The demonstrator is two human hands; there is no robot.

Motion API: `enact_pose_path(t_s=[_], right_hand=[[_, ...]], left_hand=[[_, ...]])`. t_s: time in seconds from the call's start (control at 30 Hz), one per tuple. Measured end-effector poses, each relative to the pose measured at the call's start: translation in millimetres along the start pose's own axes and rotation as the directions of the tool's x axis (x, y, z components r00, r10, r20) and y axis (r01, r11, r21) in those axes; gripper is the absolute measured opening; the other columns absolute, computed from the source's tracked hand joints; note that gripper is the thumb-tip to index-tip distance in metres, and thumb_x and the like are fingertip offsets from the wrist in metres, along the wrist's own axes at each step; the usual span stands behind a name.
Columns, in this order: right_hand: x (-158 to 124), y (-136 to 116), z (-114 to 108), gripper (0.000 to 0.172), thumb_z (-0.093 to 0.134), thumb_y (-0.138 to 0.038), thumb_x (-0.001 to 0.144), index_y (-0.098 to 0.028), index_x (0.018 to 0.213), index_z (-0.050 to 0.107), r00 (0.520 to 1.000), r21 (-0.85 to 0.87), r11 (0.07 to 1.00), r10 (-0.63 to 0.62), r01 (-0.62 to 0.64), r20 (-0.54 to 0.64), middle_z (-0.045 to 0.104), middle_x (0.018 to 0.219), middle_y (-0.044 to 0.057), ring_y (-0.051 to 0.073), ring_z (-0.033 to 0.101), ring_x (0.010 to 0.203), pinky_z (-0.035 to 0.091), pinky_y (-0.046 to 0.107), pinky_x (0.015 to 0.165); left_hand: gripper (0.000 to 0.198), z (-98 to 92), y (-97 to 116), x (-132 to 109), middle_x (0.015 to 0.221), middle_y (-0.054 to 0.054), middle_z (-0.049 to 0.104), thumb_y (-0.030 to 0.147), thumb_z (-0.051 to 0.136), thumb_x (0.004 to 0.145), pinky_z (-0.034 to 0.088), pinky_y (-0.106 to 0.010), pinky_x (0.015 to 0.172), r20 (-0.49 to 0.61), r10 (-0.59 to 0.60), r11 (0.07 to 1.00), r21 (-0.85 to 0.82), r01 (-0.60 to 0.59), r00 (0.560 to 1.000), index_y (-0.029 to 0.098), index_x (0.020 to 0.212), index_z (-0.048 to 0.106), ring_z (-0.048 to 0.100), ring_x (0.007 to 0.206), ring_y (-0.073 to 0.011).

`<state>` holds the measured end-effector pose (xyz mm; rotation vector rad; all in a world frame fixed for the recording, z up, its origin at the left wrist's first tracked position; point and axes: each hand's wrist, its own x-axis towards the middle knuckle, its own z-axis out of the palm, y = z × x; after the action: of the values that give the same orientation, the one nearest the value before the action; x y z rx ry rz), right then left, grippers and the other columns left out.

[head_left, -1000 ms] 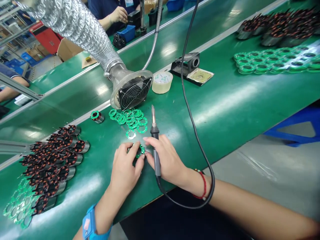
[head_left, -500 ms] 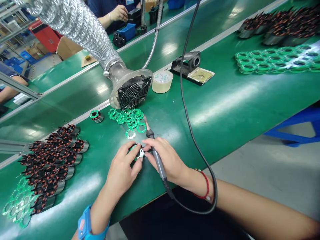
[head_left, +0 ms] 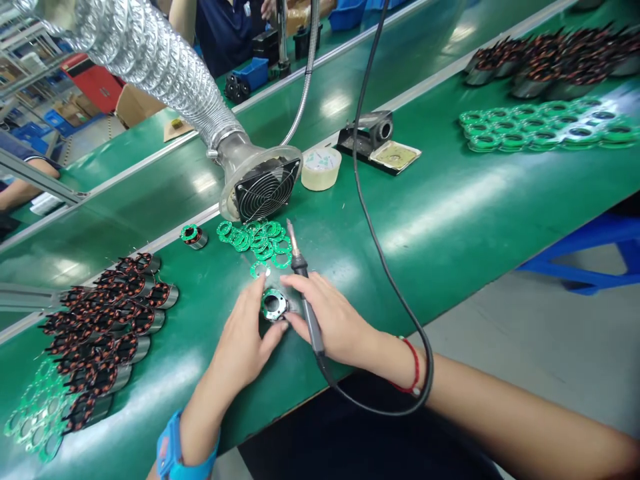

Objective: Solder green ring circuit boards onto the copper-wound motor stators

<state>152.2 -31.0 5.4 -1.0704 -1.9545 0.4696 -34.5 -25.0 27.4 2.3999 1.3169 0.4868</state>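
Note:
A motor stator [head_left: 283, 313] with a green ring circuit board [head_left: 267, 298] on top stands on the bench between my hands. My left hand [head_left: 243, 333] curves loosely around its left and near sides, fingers and thumb spread apart; whether they touch it I cannot tell. In my right hand [head_left: 335, 320] is a soldering iron [head_left: 311, 313], its tip pointing up and away from the stator. The right fingertips are close to the stator's right side. Just beyond lies a loose pile of green ring boards [head_left: 260, 239].
A fume extractor [head_left: 265, 190] hangs over the pile, beside a tape roll [head_left: 321, 170] and an iron stand [head_left: 373, 137]. Rows of stators [head_left: 107, 327] fill the left; stacked boards [head_left: 545, 127] lie right. The iron's cable [head_left: 373, 227] crosses the bench. A co-worker [head_left: 225, 33] is opposite.
My left fingers have lifted off the top of the stator and spread, so its ring board now shows. The soldering iron has shifted slightly; the view has moved a little.

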Motion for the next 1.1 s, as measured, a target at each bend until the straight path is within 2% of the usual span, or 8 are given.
enact_pose_path(t_s=[0.1,0.23,0.33,0.43,0.53,0.7,0.87,1.1], right_hand=[[13.0,0.9,-7.3,0.052,0.051,-0.011,0.084,-0.016,0.134,0.037,0.966,0.011,0.990,-0.141,0.142,0.216,0.053,0.129,0.016,0.025,0.050,0.114,0.046,0.045,0.092],[31.8,4.0,-6.1,0.045,0.052,-0.016,0.088,-0.016,0.132,0.042,0.911,-0.053,0.977,-0.171,0.205,0.374,0.061,0.109,0.012,0.024,0.055,0.099,0.049,0.043,0.086],[36.5,5.3,3.9,0.045,0.059,-0.025,0.086,-0.014,0.129,0.046,0.948,-0.179,0.969,-0.112,0.171,0.298,0.060,0.097,0.011,0.025,0.054,0.089,0.051,0.044,0.079],[32.9,5.2,14.4,0.048,0.060,-0.025,0.085,-0.013,0.129,0.044,0.974,-0.203,0.965,-0.127,0.165,0.189,0.060,0.100,0.013,0.026,0.052,0.089,0.052,0.043,0.075],[28.4,4.6,18.4,0.049,0.059,-0.025,0.086,-0.015,0.130,0.040,0.975,-0.142,0.970,-0.178,0.196,0.130,0.061,0.108,0.015,0.027,0.054,0.091,0.052,0.045,0.077],[26.3,4.6,12.9,0.053,0.054,-0.020,0.087,-0.024,0.135,0.032,0.959,0.005,0.962,-0.273,0.274,0.068,0.058,0.127,0.013,0.026,0.054,0.109,0.047,0.047,0.087],[23.6,5.3,9.9,0.043,0.048,-0.014,0.086,-0.021,0.128,0.044,0.963,-0.033,0.965,-0.256,0.259,0.083,0.069,0.097,0.008,0.024,0.060,0.091,0.047,0.041,0.077],[24.3,4.5,5.8,0.046,0.048,-0.008,0.088,-0.023,0.131,0.042,0.981,0.076,0.978,-0.196,0.195,0.001,0.074,0.091,0.003,0.019,0.065,0.080,0.049,0.038,0.078]], left_hand=[[0.077,-9.0,-8.3,-5.9,0.144,-0.018,0.039,0.030,0.060,0.083,0.040,-0.049,0.104,0.061,-0.054,0.998,0.025,0.053,0.997,0.018,0.146,0.017,0.041,0.132,-0.0292],[0.027,-26.9,-14.1,-6.9,0.105,-0.010,0.064,0.023,0.052,0.086,0.047,-0.043,0.087,0.139,-0.125,0.992,0.053,0.118,0.982,0.018,0.112,0.055,0.059,0.098,-0.0248],[0.014,-36.3,-13.2,-4.3,0.078,-0.003,0.063,0.018,0.047,0.087,0.046,-0.033,0.075,0.162,-0.139,0.987,-0.052,0.149,0.977,0.020,0.079,0.058,0.057,0.077,-0.0181],[0.014,-31.7,-11.1,-0.7,0.075,-0.001,0.061,0.021,0.048,0.087,0.043,-0.027,0.069,0.043,-0.222,0.943,-0.245,0.226,0.974,0.019,0.077,0.057,0.054,0.072,-0.0147],[0.012,-16.1,-10.4,3.8,0.074,0.000,0.059,0.025,0.051,0.085,0.040,-0.024,0.063,-0.007,-0.360,0.828,-0.464,0.316,0.933,0.018,0.078,0.058,0.050,0.065,-0.0122],[0.016,-1.8,-10.7,11.2,0.070,0.001,0.056,0.032,0.058,0.080,0.038,-0.023,0.061,0.119,-0.458,0.586,-0.704,0.400,0.881,0.016,0.078,0.058,0.048,0.063,-0.0107],[0.018,-8.3,-8.2,15.1,0.064,0.004,0.052,0.033,0.059,0.076,0.036,-0.022,0.059,0.159,-0.511,0.481,-0.762,0.434,0.845,0.016,0.072,0.054,0.044,0.060,-0.0095],[0.011,-7.4,-9.7,16.1,0.059,0.006,0.045,0.026,0.051,0.073,0.032,-0.021,0.055,0.115,-0.553,0.530,-0.716,0.455,0.825,0.017,0.067,0.050,0.040,0.056,-0.0088]])
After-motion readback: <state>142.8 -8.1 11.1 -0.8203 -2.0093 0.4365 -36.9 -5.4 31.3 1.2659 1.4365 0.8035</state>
